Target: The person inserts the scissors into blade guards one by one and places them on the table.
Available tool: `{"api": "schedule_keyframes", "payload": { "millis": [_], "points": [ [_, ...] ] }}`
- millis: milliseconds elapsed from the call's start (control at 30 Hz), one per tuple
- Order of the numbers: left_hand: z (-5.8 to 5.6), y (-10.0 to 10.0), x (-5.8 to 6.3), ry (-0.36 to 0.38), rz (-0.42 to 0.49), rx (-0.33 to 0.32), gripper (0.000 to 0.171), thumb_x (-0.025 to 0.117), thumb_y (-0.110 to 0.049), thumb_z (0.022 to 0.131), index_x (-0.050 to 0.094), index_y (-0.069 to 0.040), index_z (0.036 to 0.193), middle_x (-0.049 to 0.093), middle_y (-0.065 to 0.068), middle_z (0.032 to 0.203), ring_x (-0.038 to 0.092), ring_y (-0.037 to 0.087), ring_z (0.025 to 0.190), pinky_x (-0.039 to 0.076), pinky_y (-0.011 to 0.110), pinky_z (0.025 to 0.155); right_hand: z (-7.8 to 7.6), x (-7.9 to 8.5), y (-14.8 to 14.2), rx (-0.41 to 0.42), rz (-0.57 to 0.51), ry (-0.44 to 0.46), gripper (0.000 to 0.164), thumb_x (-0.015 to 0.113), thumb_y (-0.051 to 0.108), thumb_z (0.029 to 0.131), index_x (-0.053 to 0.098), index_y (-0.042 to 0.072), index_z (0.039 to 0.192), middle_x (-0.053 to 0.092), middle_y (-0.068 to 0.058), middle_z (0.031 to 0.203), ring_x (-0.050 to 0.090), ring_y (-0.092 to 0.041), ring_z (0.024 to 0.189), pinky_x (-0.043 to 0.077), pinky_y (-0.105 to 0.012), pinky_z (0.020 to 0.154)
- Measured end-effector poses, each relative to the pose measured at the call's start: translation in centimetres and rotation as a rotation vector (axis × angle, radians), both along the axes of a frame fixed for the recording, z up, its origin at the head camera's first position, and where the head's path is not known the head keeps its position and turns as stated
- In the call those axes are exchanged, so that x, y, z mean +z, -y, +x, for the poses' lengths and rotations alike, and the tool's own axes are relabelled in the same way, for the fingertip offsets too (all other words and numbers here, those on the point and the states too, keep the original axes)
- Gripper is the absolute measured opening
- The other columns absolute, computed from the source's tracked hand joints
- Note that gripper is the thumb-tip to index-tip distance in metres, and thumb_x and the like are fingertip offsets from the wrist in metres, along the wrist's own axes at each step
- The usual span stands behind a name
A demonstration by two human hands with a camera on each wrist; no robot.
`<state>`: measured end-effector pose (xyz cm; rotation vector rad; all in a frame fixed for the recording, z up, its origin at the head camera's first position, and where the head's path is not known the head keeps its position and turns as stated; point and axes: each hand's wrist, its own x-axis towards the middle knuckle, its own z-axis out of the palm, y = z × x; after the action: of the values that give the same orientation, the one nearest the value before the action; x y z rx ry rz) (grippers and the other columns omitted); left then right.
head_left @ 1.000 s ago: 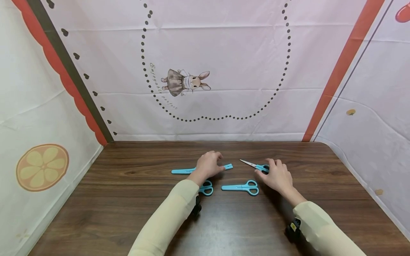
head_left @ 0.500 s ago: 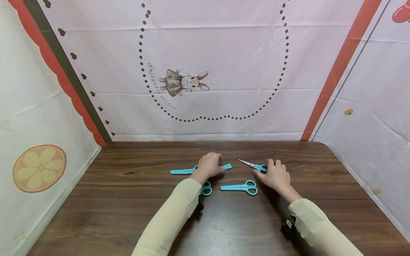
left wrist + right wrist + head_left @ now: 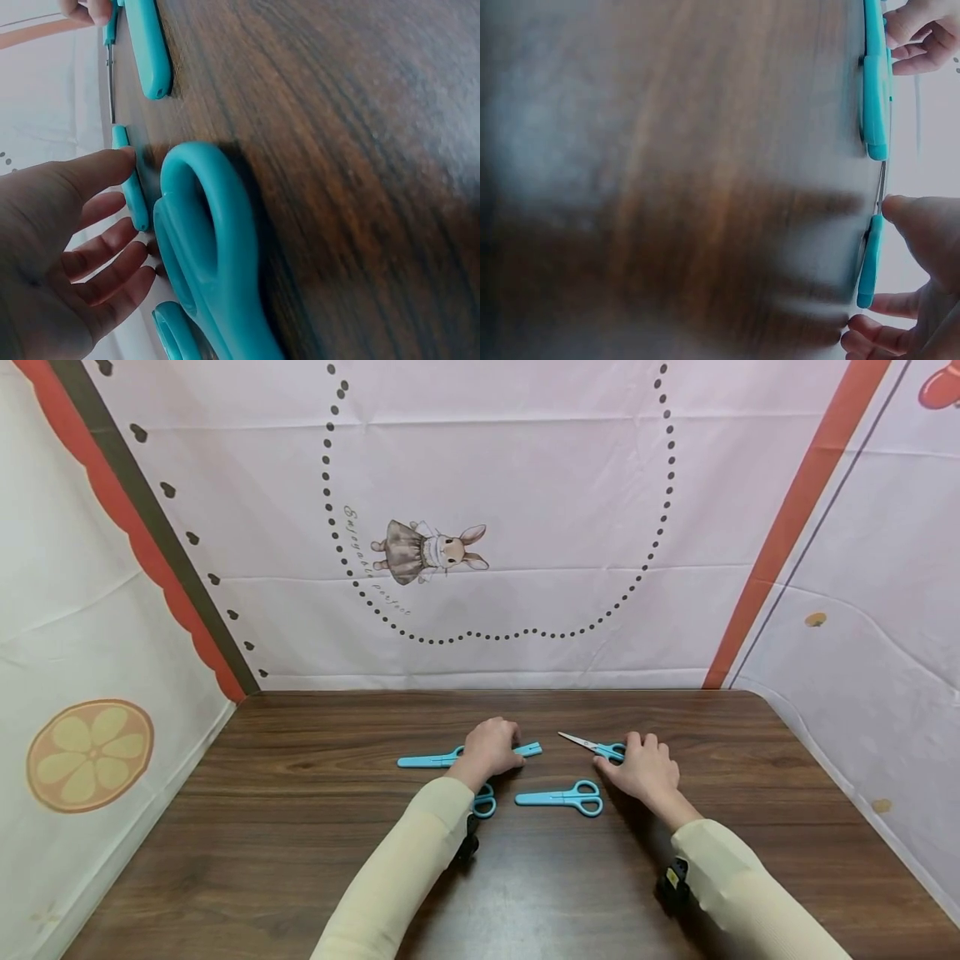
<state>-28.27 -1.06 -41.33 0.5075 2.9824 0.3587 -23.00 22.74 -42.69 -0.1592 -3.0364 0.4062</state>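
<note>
My left hand (image 3: 491, 747) lies beside a light-blue blade sheath (image 3: 532, 749), its fingers loosely bent. In the left wrist view the thumb overlaps the sheath; whether it touches cannot be told. Unsheathed scissors (image 3: 609, 752) with blue handles point leftward toward that sheath. My right hand (image 3: 648, 768) is at their handles, fingers spread and bent, with the thumb close to the near side. In the right wrist view nothing is plainly pinched. Blue sheathed scissors (image 3: 555, 798) lie nearer, between the hands.
Another pair of sheathed scissors (image 3: 427, 762) lies left of my left hand. A further pair (image 3: 485, 802) is partly hidden under the left wrist. The brown wooden table (image 3: 300, 843) ends at a printed cloth backdrop (image 3: 525, 527), with cloth on both sides.
The head view has shifted slightly. Both hands stay by the sheath and the bare scissors, and nothing on the table has visibly moved.
</note>
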Motion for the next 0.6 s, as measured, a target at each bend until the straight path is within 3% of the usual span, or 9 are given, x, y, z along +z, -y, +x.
{"api": "schedule_keyframes", "payload": {
  "millis": [600],
  "points": [
    [0.25,-0.32,0.01,0.017,-0.018,0.029,0.028,0.072,-0.033,0.079,0.066,-0.018,0.102,0.056,0.0,0.1,0.055,0.016,0.083,0.048,0.031,0.069,-0.94,0.05,0.15,-0.008,0.059,0.06,0.066,0.058,0.05,0.083,0.046,-0.007,0.113,0.043,-0.03,0.111,0.045,-0.047,0.099,0.041,-0.056,0.074]
  ]
}}
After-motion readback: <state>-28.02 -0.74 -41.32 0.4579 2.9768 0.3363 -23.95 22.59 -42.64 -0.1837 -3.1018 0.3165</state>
